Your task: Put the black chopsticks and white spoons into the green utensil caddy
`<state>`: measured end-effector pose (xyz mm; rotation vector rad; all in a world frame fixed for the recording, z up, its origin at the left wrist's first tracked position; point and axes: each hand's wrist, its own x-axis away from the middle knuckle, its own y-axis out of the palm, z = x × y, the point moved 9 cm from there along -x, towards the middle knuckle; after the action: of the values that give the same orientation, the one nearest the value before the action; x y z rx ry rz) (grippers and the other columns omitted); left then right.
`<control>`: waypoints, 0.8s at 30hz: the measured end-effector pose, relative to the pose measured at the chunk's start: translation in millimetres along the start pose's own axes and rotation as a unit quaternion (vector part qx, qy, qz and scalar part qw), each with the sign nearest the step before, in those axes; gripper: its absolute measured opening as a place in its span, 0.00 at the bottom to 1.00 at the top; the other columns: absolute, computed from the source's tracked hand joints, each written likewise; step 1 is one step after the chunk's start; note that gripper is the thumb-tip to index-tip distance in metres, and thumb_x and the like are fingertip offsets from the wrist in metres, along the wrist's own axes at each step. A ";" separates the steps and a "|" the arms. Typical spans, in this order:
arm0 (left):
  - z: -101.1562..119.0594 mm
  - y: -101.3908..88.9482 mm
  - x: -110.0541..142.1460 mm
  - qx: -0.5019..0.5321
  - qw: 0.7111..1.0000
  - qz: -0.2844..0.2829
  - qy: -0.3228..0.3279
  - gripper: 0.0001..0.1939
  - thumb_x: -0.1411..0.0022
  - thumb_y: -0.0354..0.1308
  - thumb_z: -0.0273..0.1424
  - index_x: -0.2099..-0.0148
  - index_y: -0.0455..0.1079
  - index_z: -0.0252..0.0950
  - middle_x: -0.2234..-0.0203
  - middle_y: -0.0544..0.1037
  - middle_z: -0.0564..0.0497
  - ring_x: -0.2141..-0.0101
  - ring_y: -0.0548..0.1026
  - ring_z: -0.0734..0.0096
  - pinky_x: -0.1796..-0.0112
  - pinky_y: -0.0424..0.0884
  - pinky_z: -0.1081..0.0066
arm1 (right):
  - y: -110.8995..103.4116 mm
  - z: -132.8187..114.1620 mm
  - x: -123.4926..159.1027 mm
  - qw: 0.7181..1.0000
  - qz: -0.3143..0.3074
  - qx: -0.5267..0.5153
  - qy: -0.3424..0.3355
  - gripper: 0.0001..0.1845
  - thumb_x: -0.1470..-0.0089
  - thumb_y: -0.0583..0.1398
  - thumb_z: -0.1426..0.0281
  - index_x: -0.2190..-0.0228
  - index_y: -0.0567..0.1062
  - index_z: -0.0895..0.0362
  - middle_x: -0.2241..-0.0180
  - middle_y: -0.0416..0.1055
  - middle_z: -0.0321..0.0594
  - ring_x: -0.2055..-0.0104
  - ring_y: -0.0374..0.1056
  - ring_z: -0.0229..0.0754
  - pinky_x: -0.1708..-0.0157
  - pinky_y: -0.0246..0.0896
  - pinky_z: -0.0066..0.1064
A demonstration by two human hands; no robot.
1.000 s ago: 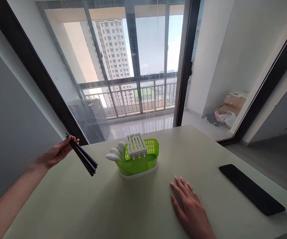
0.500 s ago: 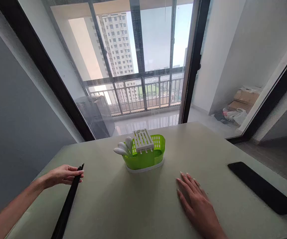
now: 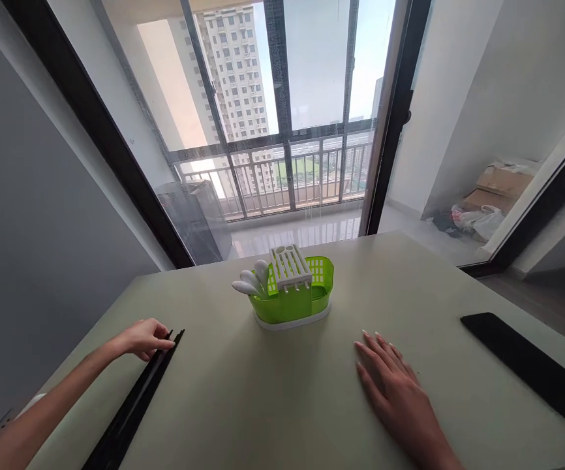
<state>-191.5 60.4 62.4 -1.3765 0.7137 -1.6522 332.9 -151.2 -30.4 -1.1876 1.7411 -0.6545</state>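
Note:
My left hand (image 3: 144, 337) is closed around the thin ends of several long black chopsticks (image 3: 136, 399), which slant along the left side of the table. Some of these sticks have spread apart a little, and their near ends run out of the picture. My right hand (image 3: 396, 385) lies flat on the tabletop with its fingers stretched out, holding nothing. Between the hands, farther back, stands a green cutlery basket (image 3: 290, 307) on a white base. White spoons (image 3: 250, 281) lean out of its left side, and a white slotted rack (image 3: 291, 266) sits on its front rim.
A long black flat piece (image 3: 527, 365) lies at the table's right. The pale table (image 3: 282, 398) reaches toward a glass sliding door with a dark frame (image 3: 395, 124). Beyond it are a balcony, cardboard boxes (image 3: 500, 186) and plastic bags (image 3: 481, 220).
The chopsticks have gone from a tight bundle to a looser spread, and my left hand has turned more palm-down over them. The view has shifted slightly. My right hand stays flat.

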 end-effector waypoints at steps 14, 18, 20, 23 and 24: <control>94.1 -39.0 43.0 -0.065 0.934 0.275 0.218 0.37 0.35 0.50 0.61 0.38 0.65 0.37 0.40 0.72 0.36 0.44 0.75 0.45 0.44 0.72 0.49 | -1.6 -1.2 2.2 1.000 0.010 -0.004 -0.012 0.25 0.30 0.51 0.57 0.39 0.72 0.51 0.31 0.63 0.39 0.27 0.54 0.52 0.31 0.55 0.57; 183.6 -30.3 85.0 -0.032 0.841 0.341 0.420 0.40 0.34 0.61 0.53 0.29 0.53 0.43 0.33 0.63 0.39 0.33 0.63 0.48 0.34 0.61 0.47 | -2.8 -2.5 1.6 1.000 0.016 -0.006 -0.015 0.25 0.30 0.51 0.58 0.39 0.72 0.51 0.31 0.63 0.39 0.27 0.54 0.51 0.31 0.55 0.56; 218.0 -28.8 94.8 -0.012 0.815 0.346 0.465 0.51 0.41 0.68 0.53 0.26 0.47 0.43 0.31 0.60 0.37 0.32 0.60 0.46 0.33 0.60 0.45 | -2.9 -3.0 0.8 1.000 0.015 -0.005 -0.018 0.25 0.30 0.51 0.58 0.39 0.72 0.51 0.31 0.63 0.39 0.27 0.54 0.52 0.31 0.55 0.56; 260.3 -27.1 95.0 -0.030 0.800 0.327 0.502 0.61 0.47 0.71 0.56 0.24 0.41 0.43 0.29 0.56 0.35 0.31 0.59 0.42 0.33 0.60 0.43 | -2.5 -2.9 -0.6 1.000 0.011 0.002 -0.016 0.25 0.30 0.51 0.58 0.39 0.73 0.51 0.31 0.63 0.40 0.28 0.55 0.52 0.32 0.56 0.57; 270.9 -26.3 90.9 -0.046 0.802 0.316 0.504 0.62 0.48 0.71 0.57 0.24 0.41 0.42 0.29 0.57 0.34 0.31 0.60 0.41 0.34 0.61 0.43 | -2.5 -2.7 -0.8 1.000 0.010 0.003 -0.014 0.25 0.30 0.51 0.58 0.39 0.73 0.51 0.31 0.63 0.40 0.28 0.55 0.52 0.31 0.56 0.57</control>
<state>61.3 17.9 191.5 -0.0964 1.6526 -1.6865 331.6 -151.6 -26.8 -1.1677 1.7249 -0.6291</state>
